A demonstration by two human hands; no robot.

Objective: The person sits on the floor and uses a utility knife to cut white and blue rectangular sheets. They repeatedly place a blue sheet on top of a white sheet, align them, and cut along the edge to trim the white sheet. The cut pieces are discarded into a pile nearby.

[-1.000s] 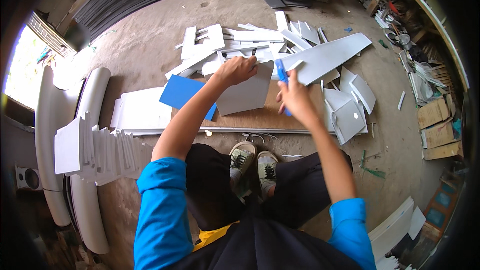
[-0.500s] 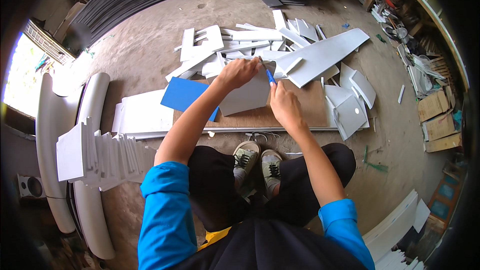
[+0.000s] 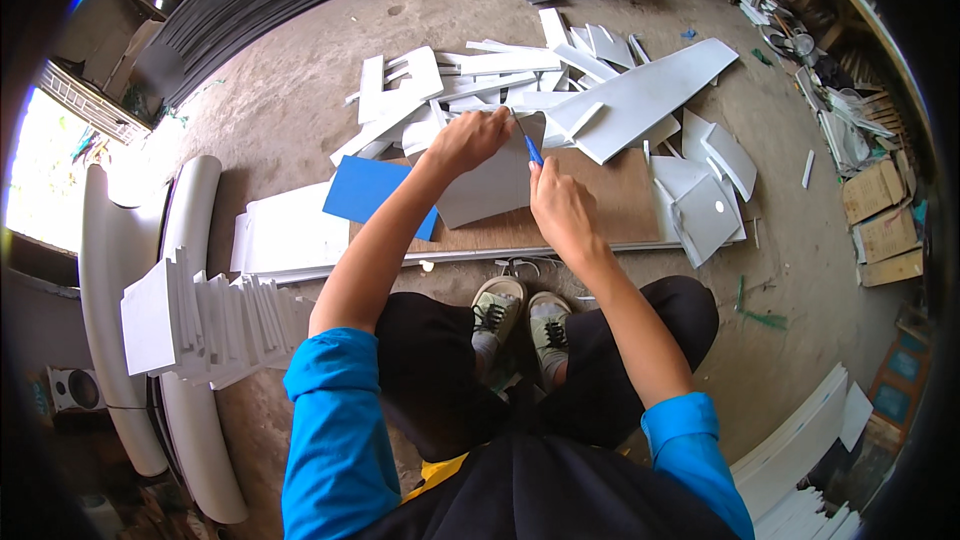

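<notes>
Far L first: stack of white sheets [image 3: 150, 328], stood off the board's L end, prob. pieces done w/ or waiting, can't tell which. Next, blue sheet [image 3: 368, 195] lying across the brown board's [image 3: 610, 205] L edge, no hand on it.

Now the L hand [image 3: 470, 140]: forearm slants up & R from lower L, back of hand up, fingers curled tight over the pale grey panel's [image 3: 490, 190] far edge; underside of that hold is hidden. Panel's mid-board, near edge just inside the board's near edge, and it looks whole, no piece seen free of it. So: work on this one prob. under way, not finished; cut length so far, can't tell.

And here's the blue-handled knife [image 3: 534, 150], blade tip up at the panel's far edge, right beside the L fingers! R hand [image 3: 565, 205] has the handle wrapped firmly, back of hand up, wrist approx straight, forearm slanting up & L.

Past the board's far edge, heap of white offcuts [image 3: 510, 62], prob. from cuts already made; more pale pieces [image 3: 690, 205] at its R edge.
</notes>
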